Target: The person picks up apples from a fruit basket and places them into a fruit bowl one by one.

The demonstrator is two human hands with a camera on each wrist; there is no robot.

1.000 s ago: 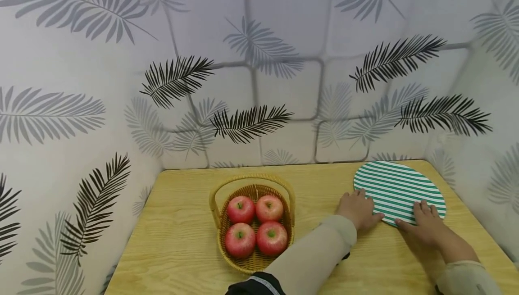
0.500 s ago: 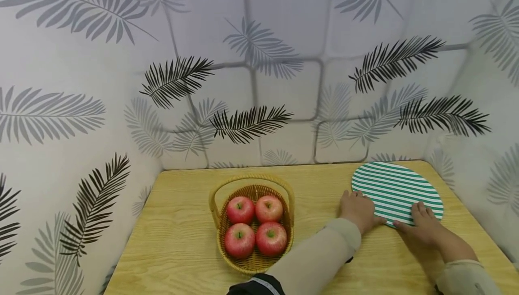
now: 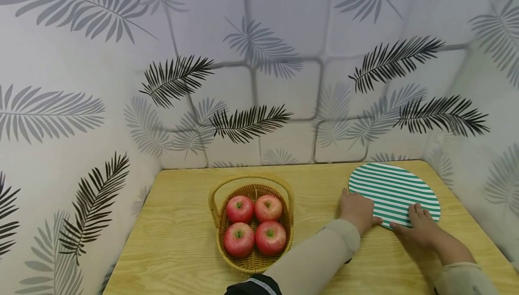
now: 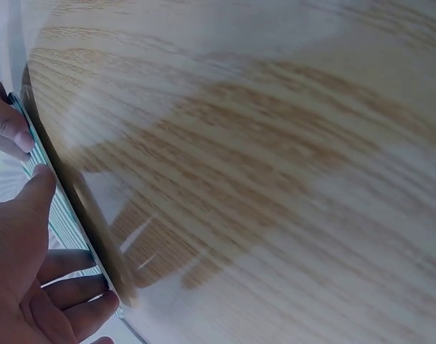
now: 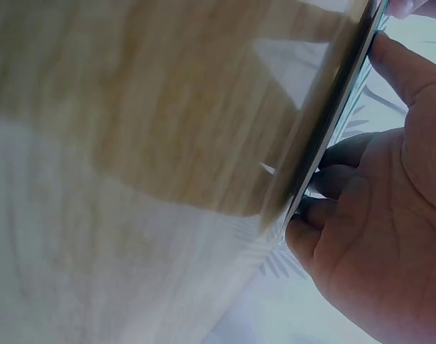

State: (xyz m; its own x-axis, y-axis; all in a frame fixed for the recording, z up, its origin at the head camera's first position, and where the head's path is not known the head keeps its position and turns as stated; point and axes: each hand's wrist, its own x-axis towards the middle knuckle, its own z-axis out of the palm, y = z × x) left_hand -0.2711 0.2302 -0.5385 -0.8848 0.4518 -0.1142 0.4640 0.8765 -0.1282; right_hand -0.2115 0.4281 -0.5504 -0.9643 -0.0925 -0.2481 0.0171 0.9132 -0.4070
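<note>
The left hand was wide, with its thumb stretched away from its fingers. Its fingers touched the left edge of a striped mat, and its thumb touched the near edge. The fingers were bent a little, as the left wrist view showed. The right hand was wide too. Its fingers lay on top of the mat, and its thumb touched the near edge. The two thumbs pointed at each other, just beside each other but apart.

The mat was in front of both hands, between the left fingers and the right fingers and stretching past them. It was round like an egg, with green and white stripes, and it was on the table.

Behind each hand came a light tan sleeve. Further back on the left arm was a black band with a pale line.

Well to the left of the left hand stood a yellow woven basket with a tall round handle. Four red apples sat in it, two in front and two behind. The left sleeve covered a bit of the basket's near right side.

Far past the hands was a pale wall with black and grey leaves on it.
</note>
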